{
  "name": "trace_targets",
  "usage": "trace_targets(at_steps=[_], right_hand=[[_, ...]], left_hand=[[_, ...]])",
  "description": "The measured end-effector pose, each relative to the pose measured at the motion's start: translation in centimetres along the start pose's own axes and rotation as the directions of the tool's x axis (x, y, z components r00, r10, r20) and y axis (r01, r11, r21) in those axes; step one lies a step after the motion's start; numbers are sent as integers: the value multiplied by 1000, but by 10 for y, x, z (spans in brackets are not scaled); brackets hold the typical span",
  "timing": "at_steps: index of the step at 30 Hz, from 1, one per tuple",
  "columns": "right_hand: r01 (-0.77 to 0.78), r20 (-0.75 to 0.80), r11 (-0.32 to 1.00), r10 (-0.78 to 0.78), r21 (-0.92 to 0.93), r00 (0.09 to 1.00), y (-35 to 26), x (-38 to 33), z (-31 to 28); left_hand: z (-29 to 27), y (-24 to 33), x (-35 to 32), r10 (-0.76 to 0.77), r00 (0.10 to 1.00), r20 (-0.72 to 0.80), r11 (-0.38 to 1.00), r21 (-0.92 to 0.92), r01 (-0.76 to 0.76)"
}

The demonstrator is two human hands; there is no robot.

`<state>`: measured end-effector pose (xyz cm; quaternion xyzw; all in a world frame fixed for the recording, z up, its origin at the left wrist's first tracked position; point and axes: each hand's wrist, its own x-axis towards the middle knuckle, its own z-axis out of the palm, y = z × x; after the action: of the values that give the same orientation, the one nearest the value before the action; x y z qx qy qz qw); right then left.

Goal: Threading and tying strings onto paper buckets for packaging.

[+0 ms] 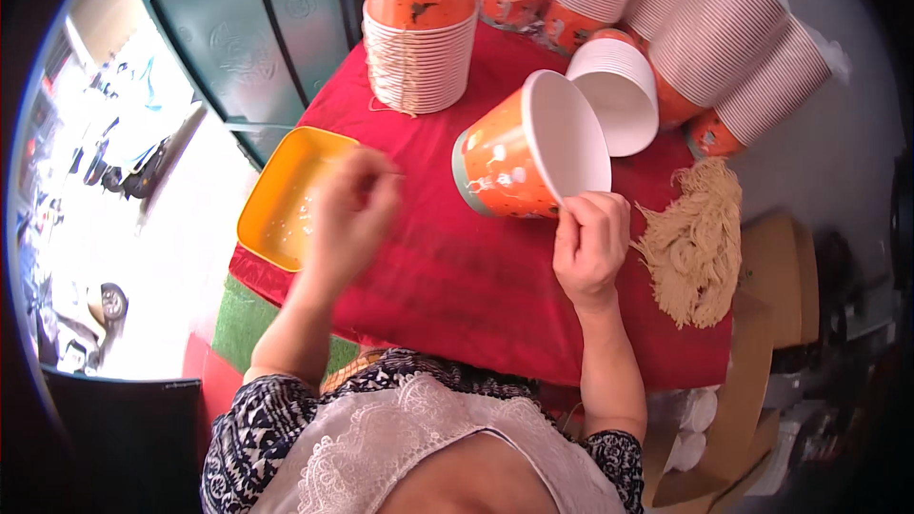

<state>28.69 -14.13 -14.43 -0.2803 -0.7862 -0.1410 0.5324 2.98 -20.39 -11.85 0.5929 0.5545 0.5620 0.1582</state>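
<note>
My right hand [592, 243] pinches the rim of an orange paper bucket [500, 157] with a green-grey base band. The bucket lies tilted over the table, its white inside facing right. Over the right edge of a yellow plastic tray [262, 195] is my left hand [354, 205], slightly blurred. Its fingers are curled in toward the thumb; whatever is between them, if anything, is too small to make out. Small white bits lie scattered in the tray. Behind the held bucket, another paper bucket [624, 100] rests on its side.
A red cloth [409, 266] covers the table. A tall stack of nested buckets [419, 62] stands at the far side, and several more stacks [719, 33] line the far right. A bundle of beige strings [700, 247] lies at the right edge. Cardboard boxes [776, 276] stand beyond it.
</note>
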Motion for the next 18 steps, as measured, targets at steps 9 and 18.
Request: trace_targets(at_steps=[9,18], right_hand=[[176,164,984,-171,-19,972,-18,13,-7],[23,113,997,-30,68,993,-26,1,-30]], left_hand=[[-98,-78,-9,-156,987,-29,835,529,148],[-90,-85,-6,-92,995,30,866,496,66]])
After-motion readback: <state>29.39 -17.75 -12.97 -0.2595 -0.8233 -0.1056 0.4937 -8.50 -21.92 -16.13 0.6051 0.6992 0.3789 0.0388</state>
